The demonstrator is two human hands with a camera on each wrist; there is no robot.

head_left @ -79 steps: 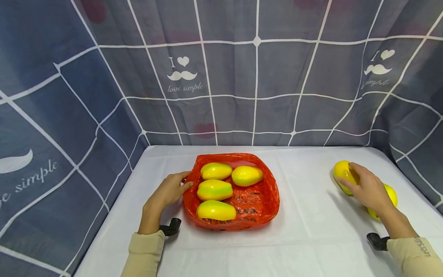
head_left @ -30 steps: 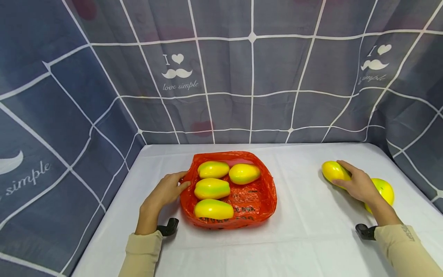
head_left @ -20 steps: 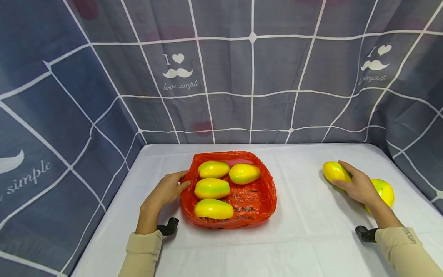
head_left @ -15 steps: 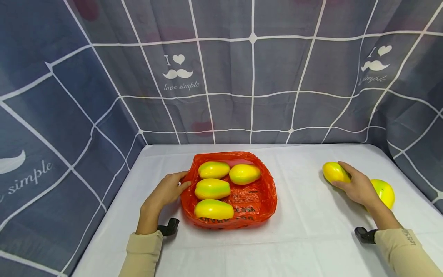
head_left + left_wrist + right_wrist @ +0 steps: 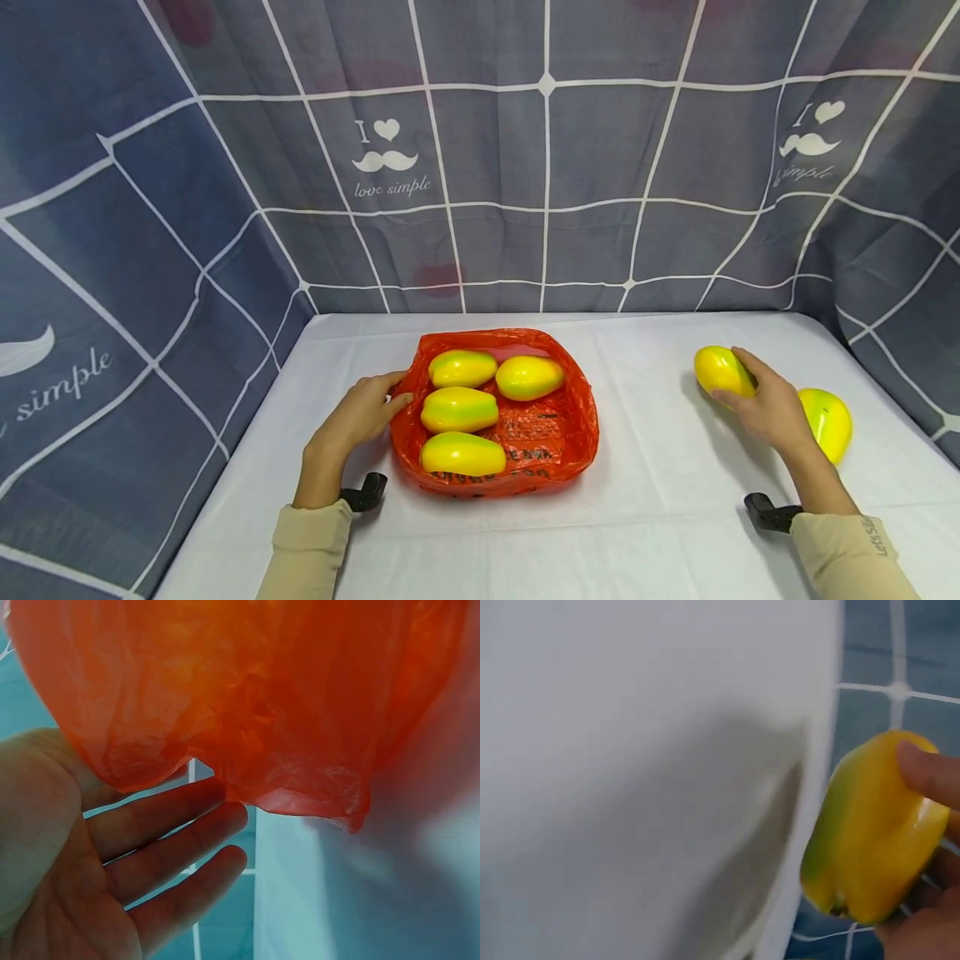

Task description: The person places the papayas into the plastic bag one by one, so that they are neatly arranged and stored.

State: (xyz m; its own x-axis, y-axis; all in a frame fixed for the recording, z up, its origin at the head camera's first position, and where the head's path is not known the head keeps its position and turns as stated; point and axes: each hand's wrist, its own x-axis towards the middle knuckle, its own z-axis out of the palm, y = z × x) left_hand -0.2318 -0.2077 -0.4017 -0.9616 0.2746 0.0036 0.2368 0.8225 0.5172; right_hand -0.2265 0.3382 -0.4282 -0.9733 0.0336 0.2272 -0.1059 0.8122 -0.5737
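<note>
Low at the left of centre, a red plastic bag (image 5: 487,487) lies with its mouth wide, several yellow-green papayas (image 5: 462,410) inside. My left hand (image 5: 358,417) touches its left side; in the left wrist view the fingers (image 5: 176,844) are fairly straight against the thin plastic, and the thumb is hidden. Over on the right, my right hand (image 5: 768,412) grips a papaya (image 5: 722,371) between thumb and fingers. The right wrist view shows this papaya (image 5: 870,832) close up, with its stem end downward. One more papaya (image 5: 825,425) lies beside the right wrist.
A white cloth (image 5: 637,533) covers the table. Grey-blue curtains (image 5: 495,167) with white grid lines stand behind it and at both sides. A black camera mount sits on each wrist.
My right hand has closed round the papaya and shifted left with it, away from the other one. My left hand stays at the bag, whose contents look the same.
</note>
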